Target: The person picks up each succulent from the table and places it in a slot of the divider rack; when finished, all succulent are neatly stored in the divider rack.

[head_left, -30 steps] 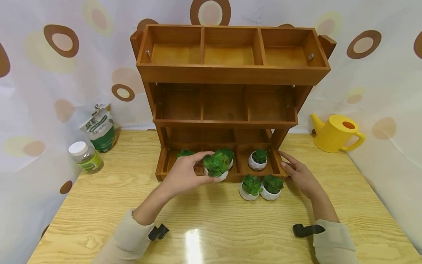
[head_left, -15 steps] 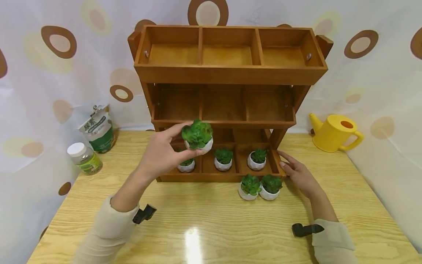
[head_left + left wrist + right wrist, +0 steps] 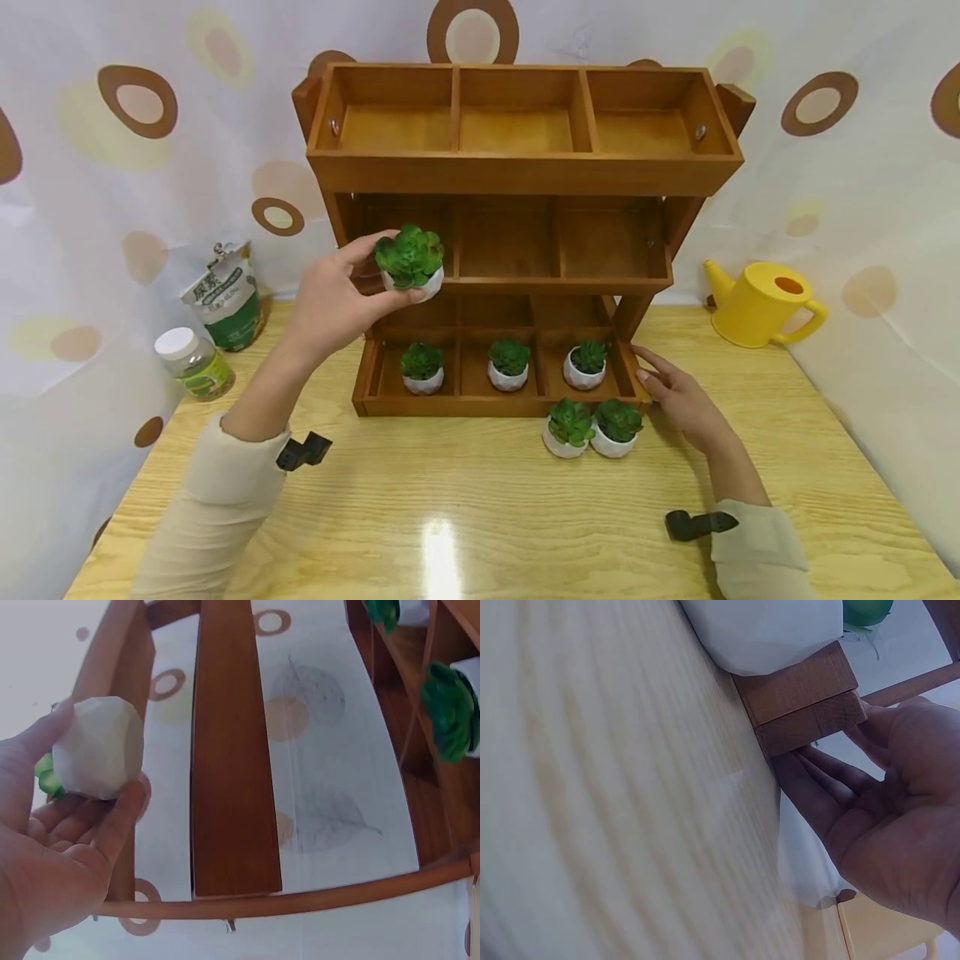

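Observation:
My left hand pinches a potted succulent by its faceted white pot, thumb on one side and fingers on the other. The plant is held in the air before the left part of the wooden shelf's middle tier. In the left wrist view the pot shows its underside, its leaves mostly hidden. My right hand rests at the lower right end of the shelf, fingers fairly straight along its side and thumb near the front corner. Each bottom compartment holds one small succulent, such as the left one.
Two more potted succulents stand on the table before the shelf's right front. A yellow watering can is at the right. A white-lidded jar and a green-and-white pouch stand at the left. A patterned curtain hangs behind.
My left hand has carried the succulent up and to the left, from the bottom tier's front to the middle tier's height. The right hand has stayed at the shelf's side.

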A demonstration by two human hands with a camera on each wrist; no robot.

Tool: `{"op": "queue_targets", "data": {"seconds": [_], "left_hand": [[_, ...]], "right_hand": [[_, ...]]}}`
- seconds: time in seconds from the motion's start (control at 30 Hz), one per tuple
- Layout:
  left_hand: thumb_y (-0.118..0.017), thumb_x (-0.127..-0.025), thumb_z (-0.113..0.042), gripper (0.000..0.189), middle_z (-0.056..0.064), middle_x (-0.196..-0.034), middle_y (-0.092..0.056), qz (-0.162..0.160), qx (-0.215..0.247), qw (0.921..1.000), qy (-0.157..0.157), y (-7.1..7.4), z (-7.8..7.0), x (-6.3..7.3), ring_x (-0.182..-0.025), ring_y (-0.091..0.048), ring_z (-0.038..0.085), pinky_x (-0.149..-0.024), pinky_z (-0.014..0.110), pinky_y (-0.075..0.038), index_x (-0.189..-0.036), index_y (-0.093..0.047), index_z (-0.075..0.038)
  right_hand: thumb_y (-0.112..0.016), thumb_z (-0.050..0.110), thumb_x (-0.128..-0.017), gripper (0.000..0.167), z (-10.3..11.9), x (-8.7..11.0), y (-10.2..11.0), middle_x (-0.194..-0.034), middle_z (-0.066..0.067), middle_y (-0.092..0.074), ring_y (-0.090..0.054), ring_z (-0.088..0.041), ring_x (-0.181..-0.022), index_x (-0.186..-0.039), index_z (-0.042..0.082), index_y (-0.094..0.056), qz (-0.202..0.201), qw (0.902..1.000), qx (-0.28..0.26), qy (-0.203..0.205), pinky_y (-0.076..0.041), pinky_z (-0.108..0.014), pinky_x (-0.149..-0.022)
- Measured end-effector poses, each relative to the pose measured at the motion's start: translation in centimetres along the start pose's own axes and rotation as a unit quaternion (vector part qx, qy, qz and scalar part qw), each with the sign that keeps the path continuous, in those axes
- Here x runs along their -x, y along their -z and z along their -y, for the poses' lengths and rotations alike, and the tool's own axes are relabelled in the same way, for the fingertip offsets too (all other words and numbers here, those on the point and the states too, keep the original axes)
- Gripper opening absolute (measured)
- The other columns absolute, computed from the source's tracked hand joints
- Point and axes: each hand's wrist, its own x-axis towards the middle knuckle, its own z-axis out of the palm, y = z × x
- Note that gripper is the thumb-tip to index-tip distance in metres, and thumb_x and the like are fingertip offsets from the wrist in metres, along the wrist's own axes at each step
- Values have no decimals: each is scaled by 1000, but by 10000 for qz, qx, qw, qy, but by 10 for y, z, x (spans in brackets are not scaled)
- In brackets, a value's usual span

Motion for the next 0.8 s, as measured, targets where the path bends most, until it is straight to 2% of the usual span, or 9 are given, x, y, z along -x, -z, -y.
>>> {"op": "queue_targets", "data": {"seconds": [0.2,0.47,0.8], "left_hand": [[-85,-83,-31,69,9,-130,-67,25,-96,9996,256,6,5,-15,-109,-70,24,-93,43,-58,-143,-56,-14],[-82,-87,-27,72,12,-137,-61,395,53,9967,708,8,14,-26,-122,-66,28,-99,46,-56,-149,-47,-12],[-80,-86,-38,76,12,-136,-61,536,-770,9927,756,5,17,-44,-118,-61,29,-99,49,-51,-148,-47,-12]], "right_hand": [[-40,42,-110,59,0,0,0,-167,-22,-23,-32,-48,-148,-164,31,-18,-31,10000,32,-15,-27,-66,-117],[-41,44,-109,61,0,-2,-1,-167,-21,-23,-32,-48,-148,-164,29,-18,9,10000,11,63,-27,-65,-118],[-40,42,-109,60,-1,0,0,-167,-21,-22,-33,-49,-148,-164,30,-17,-3,10000,-21,28,-30,-65,-116]]}}
